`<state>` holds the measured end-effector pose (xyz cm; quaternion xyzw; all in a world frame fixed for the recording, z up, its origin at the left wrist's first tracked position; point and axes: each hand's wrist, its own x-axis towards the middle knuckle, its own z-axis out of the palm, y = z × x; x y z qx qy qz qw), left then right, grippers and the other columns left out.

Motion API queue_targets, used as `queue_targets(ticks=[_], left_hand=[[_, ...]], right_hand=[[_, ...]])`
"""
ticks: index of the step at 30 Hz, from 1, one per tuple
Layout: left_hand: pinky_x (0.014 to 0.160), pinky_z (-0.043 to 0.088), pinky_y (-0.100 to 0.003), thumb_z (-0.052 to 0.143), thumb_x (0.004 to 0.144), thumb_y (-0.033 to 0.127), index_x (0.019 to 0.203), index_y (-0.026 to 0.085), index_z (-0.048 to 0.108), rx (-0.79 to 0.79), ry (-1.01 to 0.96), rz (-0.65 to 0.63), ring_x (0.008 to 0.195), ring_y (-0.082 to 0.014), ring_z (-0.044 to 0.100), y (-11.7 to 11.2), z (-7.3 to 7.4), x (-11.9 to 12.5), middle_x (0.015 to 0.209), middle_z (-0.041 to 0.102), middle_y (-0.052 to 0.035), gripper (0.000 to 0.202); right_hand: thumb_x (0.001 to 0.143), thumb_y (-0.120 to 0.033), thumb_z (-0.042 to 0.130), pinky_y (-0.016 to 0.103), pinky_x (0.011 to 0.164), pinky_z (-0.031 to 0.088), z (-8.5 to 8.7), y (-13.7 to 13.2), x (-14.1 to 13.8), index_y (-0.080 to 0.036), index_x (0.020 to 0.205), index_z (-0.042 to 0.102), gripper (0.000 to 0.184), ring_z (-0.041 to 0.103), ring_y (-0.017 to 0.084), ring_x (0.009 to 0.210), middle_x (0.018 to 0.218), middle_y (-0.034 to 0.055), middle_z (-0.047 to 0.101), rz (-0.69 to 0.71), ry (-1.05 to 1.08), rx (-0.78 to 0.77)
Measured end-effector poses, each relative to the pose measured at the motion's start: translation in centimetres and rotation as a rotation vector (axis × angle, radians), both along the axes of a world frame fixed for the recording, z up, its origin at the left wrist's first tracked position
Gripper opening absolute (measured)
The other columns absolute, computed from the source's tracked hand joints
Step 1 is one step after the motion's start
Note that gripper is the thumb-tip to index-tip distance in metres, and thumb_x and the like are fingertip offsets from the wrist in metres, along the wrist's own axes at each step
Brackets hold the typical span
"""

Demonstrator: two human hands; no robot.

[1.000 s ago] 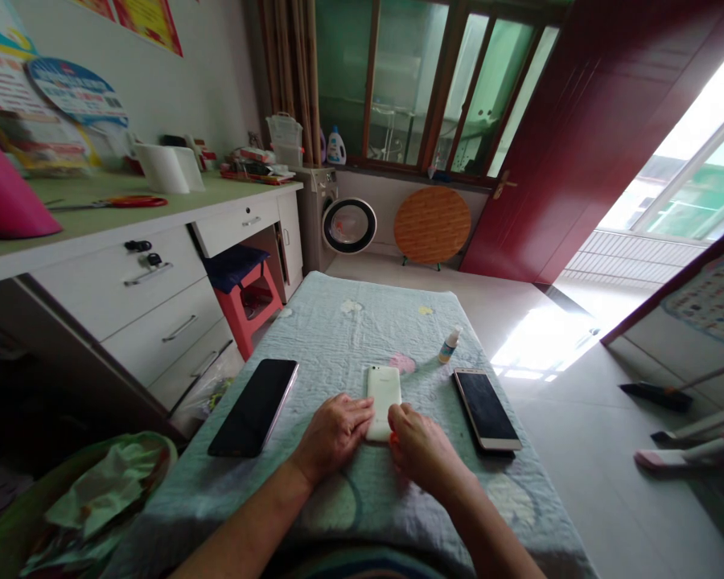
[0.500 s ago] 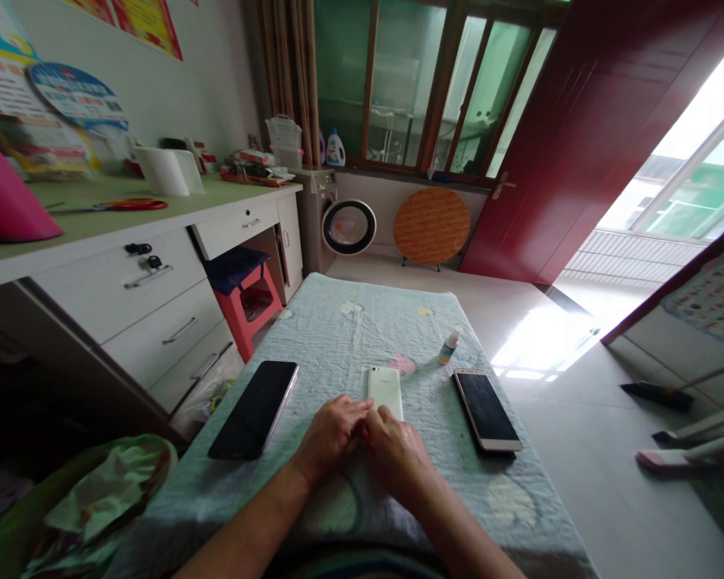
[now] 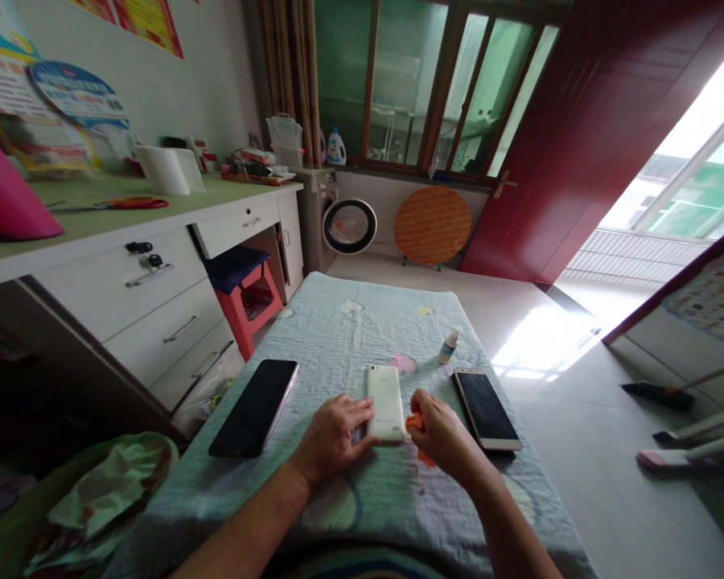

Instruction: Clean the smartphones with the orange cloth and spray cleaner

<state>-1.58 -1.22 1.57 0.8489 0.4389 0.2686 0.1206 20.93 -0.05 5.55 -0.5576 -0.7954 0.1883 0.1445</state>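
A white smartphone lies face down on the cloth-covered table, between my two hands. The outstretched fingers of my left hand touch its left edge, with the thumb apart at the lower corner. My right hand is closed round a crumpled orange cloth just right of the phone. Much of that cloth is hidden under the hand. Beyond it stands a small spray bottle with a clear cap. A black-screened phone lies to the left, and a gold-edged phone to the right.
A light blue patterned cloth covers the table. To the left are a desk with drawers, a red stool and a lined bin. A washing machine, a round wooden tabletop and a red door stand ahead.
My right hand has moved from beside my left hand to the right of the white phone, and the orange cloth now shows. More of the phone is uncovered; my left fingers have spread.
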Motion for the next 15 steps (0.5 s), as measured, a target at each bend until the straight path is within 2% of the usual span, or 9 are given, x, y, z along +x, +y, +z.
queue_targets(ticks=[3,5,9,15], left_hand=[[0.089,0.048,-0.045,0.06,0.085,0.061,0.108,0.021,0.072,0.013,-0.005,-0.008,0.099,-0.031,0.065,0.0,-0.2,0.0,0.124,0.068,-0.0098,0.048],[0.089,0.047,-0.044,0.055,0.088,0.064,0.109,0.021,0.071,0.019,-0.013,-0.008,0.099,-0.0302,0.065,0.0,-0.3,0.0,0.124,0.067,-0.0099,0.05],[0.091,0.046,-0.044,0.05,0.09,0.065,0.109,0.021,0.07,0.012,-0.02,-0.014,0.099,-0.0293,0.064,-0.1,-0.3,0.0,0.125,0.067,-0.0096,0.052],[0.087,0.046,-0.042,0.049,0.092,0.062,0.113,0.022,0.068,-0.007,-0.013,-0.032,0.096,-0.0283,0.062,-0.3,0.2,0.0,0.123,0.067,-0.0085,0.049]], right_hand=[[0.078,-0.012,0.057,0.023,0.068,0.036,0.0,-0.2,-1.0,-0.018,0.082,0.053,0.009,0.052,0.014,0.073,0.077,-0.0009,0.055,0.017,0.162,0.024],[0.08,-0.012,0.057,0.022,0.07,0.038,-0.2,-0.4,-1.8,-0.018,0.081,0.058,0.006,0.053,0.013,0.076,0.084,0.0003,0.055,0.048,0.214,0.008],[0.087,-0.013,0.053,0.02,0.072,0.04,-1.1,-0.3,-2.5,-0.018,0.079,0.067,0.016,0.055,0.011,0.078,0.092,0.002,0.054,0.064,0.212,-0.031],[0.088,-0.014,0.054,0.021,0.073,0.04,-1.6,3.3,-2.7,-0.017,0.083,0.073,0.019,0.055,0.012,0.078,0.089,0.0023,0.055,0.019,0.131,0.027]])
